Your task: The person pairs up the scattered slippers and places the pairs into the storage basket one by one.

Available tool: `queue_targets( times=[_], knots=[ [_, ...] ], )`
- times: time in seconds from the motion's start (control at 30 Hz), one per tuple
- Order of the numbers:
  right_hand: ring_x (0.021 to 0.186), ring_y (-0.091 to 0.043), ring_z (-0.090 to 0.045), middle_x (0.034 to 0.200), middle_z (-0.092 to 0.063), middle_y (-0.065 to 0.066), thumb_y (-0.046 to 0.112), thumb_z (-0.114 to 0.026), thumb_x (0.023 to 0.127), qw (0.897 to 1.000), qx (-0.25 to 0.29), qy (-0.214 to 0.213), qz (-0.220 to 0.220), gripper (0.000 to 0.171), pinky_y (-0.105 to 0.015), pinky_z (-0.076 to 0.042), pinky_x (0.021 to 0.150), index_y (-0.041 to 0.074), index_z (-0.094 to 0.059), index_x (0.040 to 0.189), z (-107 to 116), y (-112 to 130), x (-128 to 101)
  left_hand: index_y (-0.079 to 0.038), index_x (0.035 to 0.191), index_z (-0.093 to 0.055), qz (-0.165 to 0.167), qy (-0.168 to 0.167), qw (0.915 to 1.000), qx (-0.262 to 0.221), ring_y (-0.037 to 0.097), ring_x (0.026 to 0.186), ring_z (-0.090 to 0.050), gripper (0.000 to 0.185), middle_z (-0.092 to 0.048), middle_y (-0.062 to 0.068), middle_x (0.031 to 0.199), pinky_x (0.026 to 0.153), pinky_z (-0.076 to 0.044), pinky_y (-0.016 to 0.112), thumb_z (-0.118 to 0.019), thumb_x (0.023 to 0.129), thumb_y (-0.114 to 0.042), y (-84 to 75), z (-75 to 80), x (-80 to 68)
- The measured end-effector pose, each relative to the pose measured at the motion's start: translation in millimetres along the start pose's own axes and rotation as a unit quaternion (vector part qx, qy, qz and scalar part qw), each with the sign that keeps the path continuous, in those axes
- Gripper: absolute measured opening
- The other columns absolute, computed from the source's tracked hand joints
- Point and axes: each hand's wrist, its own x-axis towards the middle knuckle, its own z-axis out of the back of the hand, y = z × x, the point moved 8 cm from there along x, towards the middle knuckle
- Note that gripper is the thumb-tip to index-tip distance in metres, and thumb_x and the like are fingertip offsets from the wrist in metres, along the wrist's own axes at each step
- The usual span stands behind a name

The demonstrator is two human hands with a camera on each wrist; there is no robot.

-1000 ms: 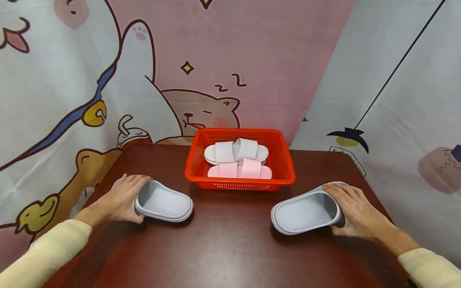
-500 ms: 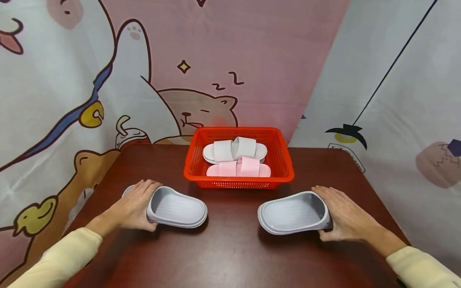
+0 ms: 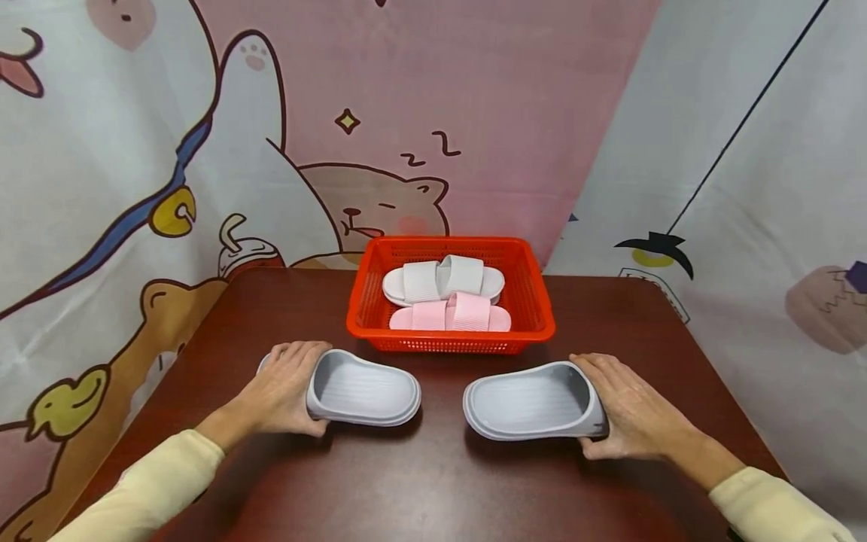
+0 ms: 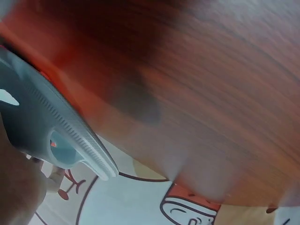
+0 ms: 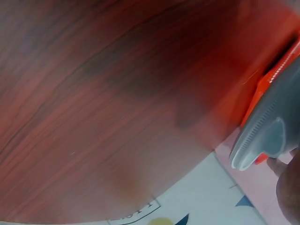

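Observation:
My left hand (image 3: 287,388) grips a grey slipper (image 3: 369,390) across its upper, the heel end pointing right. In the left wrist view the underside edge of that slipper (image 4: 56,112) hangs over the table. Opposite it, my right hand (image 3: 630,410) holds a matching grey slipper (image 3: 528,403) by the upper, heel end pointing left. The two heels face each other with a small gap between. The right wrist view shows the toe of this slipper (image 5: 269,126) above the wood. Both slippers cast shadows on the table.
Behind the slippers stands a red plastic basket (image 3: 450,345). Inside lie white slippers (image 3: 420,282) and pink slippers (image 3: 430,316). The dark brown table (image 3: 433,482) ends against a cartoon-printed cloth (image 3: 515,113) at the back and sides.
Both hands have moved inward with their slippers, the left one to the right and the right one to the left. The gap between the heels has narrowed. The basket stays in place.

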Motion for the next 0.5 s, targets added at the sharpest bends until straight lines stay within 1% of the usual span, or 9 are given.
queue_targets(
  times=[0.1, 0.2, 0.33, 0.43, 0.5],
  knots=[
    [0.120, -0.026, -0.049, 0.131, -0.052, -0.011, 0.052, -0.088, 0.047, 1.000, -0.002, 0.013, -0.010, 0.118, -0.041, -0.038, 0.101, 0.000, -0.045, 0.144, -3, 5, 5, -0.005, 0.134, -0.049, 0.015, 0.010, 0.9998, -0.003, 0.031, 0.113, -0.053, 0.112, -0.058, 0.011, 0.124, 0.092, -0.039, 0.056, -0.087, 0.044, -0.062, -4.9, -1.9, 0.9],
    [0.119, -0.025, -0.049, 0.131, -0.052, -0.011, 0.053, -0.088, 0.048, 1.000, 0.000, 0.021, -0.019, 0.118, -0.048, -0.044, 0.096, 0.002, -0.045, 0.145, -7, 9, 9, -0.005, 0.134, -0.048, 0.023, 0.013, 0.9996, -0.005, 0.031, 0.113, -0.052, 0.111, -0.058, 0.011, 0.124, 0.092, -0.039, 0.057, -0.087, 0.047, -0.062, -10.6, -2.7, 1.8],
    [0.119, -0.025, -0.049, 0.132, -0.052, -0.010, 0.054, -0.087, 0.050, 0.999, 0.003, 0.021, -0.025, 0.116, -0.051, -0.047, 0.094, 0.004, -0.045, 0.146, -9, 15, 13, -0.004, 0.133, -0.050, 0.013, -0.002, 0.9999, -0.002, 0.031, 0.110, -0.052, 0.110, -0.059, 0.011, 0.124, 0.090, -0.039, 0.056, -0.086, 0.048, -0.064, -19.8, -1.7, 4.5],
    [0.119, -0.027, -0.050, 0.132, -0.053, -0.010, 0.055, -0.086, 0.051, 1.000, 0.000, 0.014, -0.020, 0.114, -0.051, -0.045, 0.095, 0.003, -0.046, 0.145, -10, 21, 17, -0.005, 0.131, -0.053, 0.001, -0.022, 0.9997, -0.002, 0.029, 0.107, -0.053, 0.110, -0.060, 0.010, 0.121, 0.088, -0.039, 0.054, -0.085, 0.046, -0.067, -25.9, 0.1, 6.6],
    [0.118, -0.027, -0.050, 0.131, -0.053, -0.011, 0.056, -0.085, 0.051, 1.000, -0.004, 0.011, -0.015, 0.114, -0.052, -0.045, 0.095, 0.003, -0.047, 0.145, -11, 25, 19, -0.006, 0.129, -0.053, -0.003, -0.029, 0.9996, -0.004, 0.028, 0.106, -0.052, 0.108, -0.059, 0.008, 0.119, 0.088, -0.038, 0.053, -0.085, 0.046, -0.067, -28.7, 0.1, 8.0]
  ],
)
